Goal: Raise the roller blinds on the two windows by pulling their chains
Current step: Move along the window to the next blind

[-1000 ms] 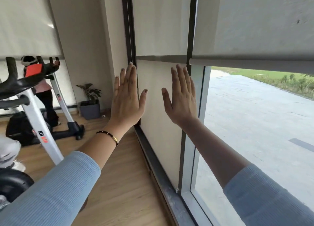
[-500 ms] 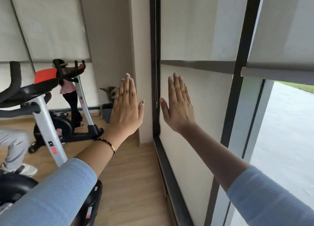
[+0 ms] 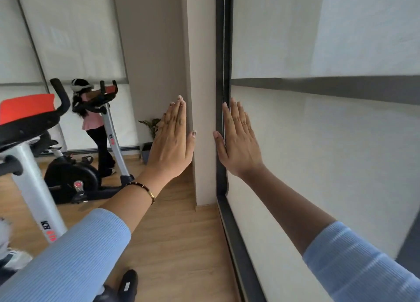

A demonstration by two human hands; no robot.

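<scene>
A pale roller blind (image 3: pixel 322 142) covers the window on my right down to near the floor, inside a dark frame (image 3: pixel 220 52). Its thin bead chain (image 3: pixel 223 58) hangs along the frame's left edge. My right hand (image 3: pixel 238 142) is raised flat, fingers straight, right beside the chain and in front of the blind, holding nothing. My left hand (image 3: pixel 173 140) is held up flat in front of the beige wall pillar (image 3: pixel 200 74), empty. Both sleeves are light blue; the left wrist wears a bracelet.
A white exercise bike (image 3: pixel 29 156) with a red seat stands close at my left. A second bike (image 3: pixel 109 129) and a person in pink are further back by other lowered blinds (image 3: pixel 70 33). A potted plant (image 3: pixel 150 133) sits in the corner. Floor is wood.
The view has swung left: the uncovered right window slid out of sight and the chain and pillar moved to centre. Both hands stay raised flat and empty, the fingers of the left closer together.
</scene>
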